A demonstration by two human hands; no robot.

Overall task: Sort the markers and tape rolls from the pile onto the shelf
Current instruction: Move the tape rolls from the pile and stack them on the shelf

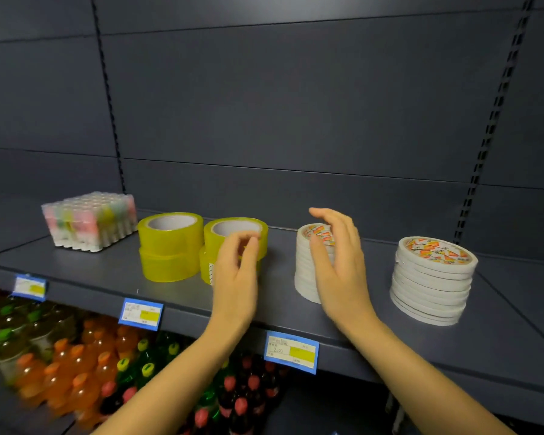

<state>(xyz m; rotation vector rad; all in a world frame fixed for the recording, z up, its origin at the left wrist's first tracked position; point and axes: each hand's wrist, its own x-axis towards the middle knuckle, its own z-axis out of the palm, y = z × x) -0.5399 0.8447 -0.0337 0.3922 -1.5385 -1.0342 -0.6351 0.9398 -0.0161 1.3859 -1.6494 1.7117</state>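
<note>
left hand [235, 277] loosely curled, empty, in front of yellow tape stack [212, 238], right hand [339, 265] fingers relaxed against white tape stack [303, 271], shelf [280, 296]

1. The shelf [500, 309] is dark grey, and the back panels [296, 105] match it.
2. The pack of markers [90, 221] at the shelf's left end shows pastel pink, yellow, green and blue under clear wrap.
3. The left yellow tape stack [169, 246] and the right yellow tape stack [215, 243] are translucent yellow with white cores.
4. The middle white tape stack [305, 271] and the right white tape stack [434, 281] have white sides and orange-red patterned top labels.
5. The price tags [141, 313] on the front edge have blue frames, white paper and a yellow patch.
6. The bottles [60, 372] below are orange, green with yellow caps, and dark with pink-red caps.
</note>
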